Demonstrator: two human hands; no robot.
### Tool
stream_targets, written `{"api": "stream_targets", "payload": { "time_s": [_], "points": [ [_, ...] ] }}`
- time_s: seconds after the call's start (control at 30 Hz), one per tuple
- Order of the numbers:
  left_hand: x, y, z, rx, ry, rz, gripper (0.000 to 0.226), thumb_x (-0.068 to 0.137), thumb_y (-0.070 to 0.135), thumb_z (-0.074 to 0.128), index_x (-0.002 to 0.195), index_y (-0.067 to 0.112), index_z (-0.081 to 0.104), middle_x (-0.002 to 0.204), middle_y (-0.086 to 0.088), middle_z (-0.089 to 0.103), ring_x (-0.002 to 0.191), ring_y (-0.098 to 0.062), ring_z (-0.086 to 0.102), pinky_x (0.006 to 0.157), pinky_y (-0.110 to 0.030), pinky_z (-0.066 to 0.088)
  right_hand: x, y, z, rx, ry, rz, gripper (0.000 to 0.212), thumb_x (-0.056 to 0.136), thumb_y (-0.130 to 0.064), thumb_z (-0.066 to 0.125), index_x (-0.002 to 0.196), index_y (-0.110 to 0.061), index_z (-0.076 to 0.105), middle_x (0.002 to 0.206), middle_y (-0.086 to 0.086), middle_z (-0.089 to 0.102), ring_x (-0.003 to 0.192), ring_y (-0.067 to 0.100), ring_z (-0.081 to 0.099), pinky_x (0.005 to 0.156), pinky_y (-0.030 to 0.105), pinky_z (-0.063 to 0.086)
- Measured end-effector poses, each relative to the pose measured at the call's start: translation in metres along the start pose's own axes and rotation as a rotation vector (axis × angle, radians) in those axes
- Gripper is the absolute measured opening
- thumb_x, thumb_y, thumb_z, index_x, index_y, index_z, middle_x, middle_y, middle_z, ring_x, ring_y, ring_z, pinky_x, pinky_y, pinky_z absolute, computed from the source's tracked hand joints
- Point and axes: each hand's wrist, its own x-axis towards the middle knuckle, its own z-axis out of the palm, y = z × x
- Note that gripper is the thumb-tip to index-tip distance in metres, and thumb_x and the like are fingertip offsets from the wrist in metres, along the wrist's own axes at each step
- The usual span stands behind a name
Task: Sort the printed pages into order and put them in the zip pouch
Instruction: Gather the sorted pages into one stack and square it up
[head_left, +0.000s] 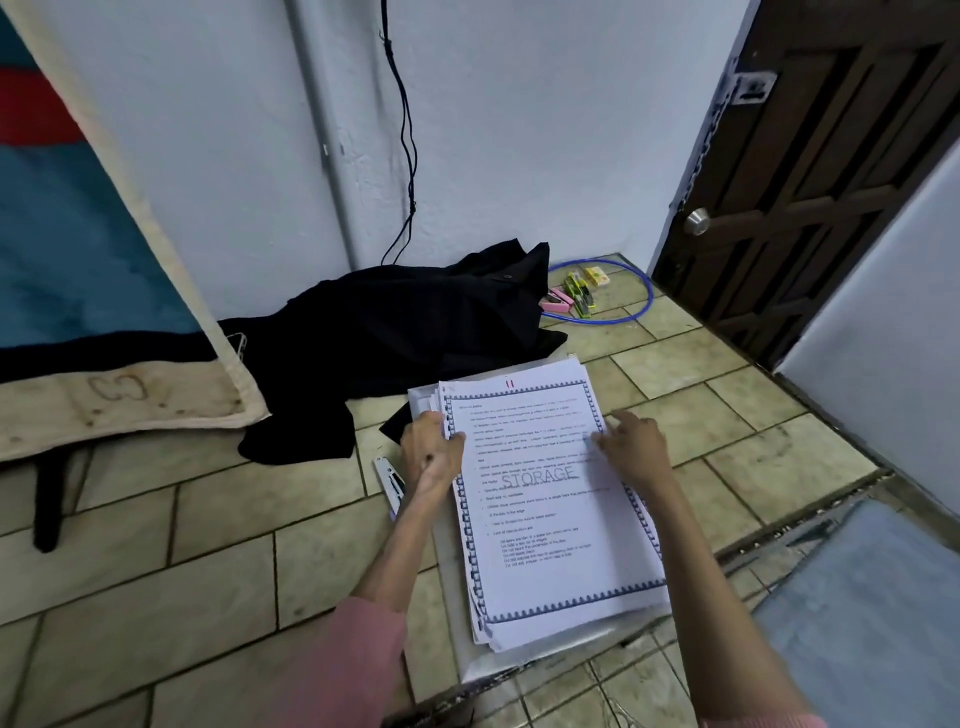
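Observation:
A stack of printed pages lies on the tiled floor in front of me. The top sheet has a blue patterned border, a red "11" at its head and a "STORAGE" watermark. The stack rests on a clear zip pouch, whose edge shows below and left of the pages. My left hand grips the stack's left edge near the top, fingers curled round it. My right hand rests on the right edge of the top page with loosely bent fingers.
A black garment is heaped against the wall behind the pages. A white stapler lies just left of my left hand. Pink and green staplers sit inside a blue hoop. A dark door stands right, a mattress left.

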Motion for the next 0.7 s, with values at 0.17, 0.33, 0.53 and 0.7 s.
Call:
{"api": "stream_targets", "payload": {
  "time_s": [0.17, 0.33, 0.53, 0.7],
  "points": [
    [-0.003, 0.000, 0.002, -0.031, -0.055, -0.013, 0.050, 0.085, 0.004, 0.064, 0.132, 0.001, 0.046, 0.132, -0.012, 0.054, 0.121, -0.025, 0.051, 0.093, -0.025, 0.041, 0.025, -0.017, 0.009, 0.131, -0.036, -0.022, 0.053, 0.093, -0.032, 0.052, 0.141, -0.014, 0.039, 0.131, 0.018, 0.053, 0.128, 0.035, 0.040, 0.109, 0.045, 0.029],
    [-0.005, -0.007, 0.001, -0.028, -0.096, -0.023, 0.054, 0.083, 0.003, 0.065, 0.134, 0.004, 0.044, 0.136, -0.011, 0.050, 0.124, -0.023, 0.049, 0.098, -0.024, 0.040, 0.038, -0.029, 0.011, 0.360, 0.014, -0.036, 0.044, 0.090, -0.022, 0.059, 0.131, -0.006, 0.052, 0.132, 0.012, 0.057, 0.124, 0.027, 0.051, 0.110, 0.043, 0.035],
    [-0.004, -0.012, 0.001, -0.045, -0.120, -0.035, 0.055, 0.083, 0.002, 0.064, 0.134, 0.005, 0.044, 0.136, -0.009, 0.050, 0.121, -0.023, 0.052, 0.098, -0.026, 0.042, 0.036, -0.028, 0.014, 0.584, 0.159, -0.060, 0.039, 0.083, -0.003, 0.065, 0.121, -0.002, 0.057, 0.086, 0.005, 0.064, 0.075, 0.003, 0.062, 0.075, 0.014, 0.049],
    [-0.003, -0.015, 0.002, -0.049, -0.140, -0.025, 0.057, 0.083, 0.004, 0.064, 0.136, 0.008, 0.042, 0.138, -0.008, 0.047, 0.120, -0.023, 0.051, 0.095, -0.025, 0.042, 0.051, -0.025, 0.024, 0.312, 0.080, -0.056, 0.068, 0.072, -0.053, 0.057, 0.128, -0.015, 0.055, 0.128, 0.010, 0.057, 0.123, 0.034, 0.048, 0.102, 0.055, 0.038]
  ]
}}
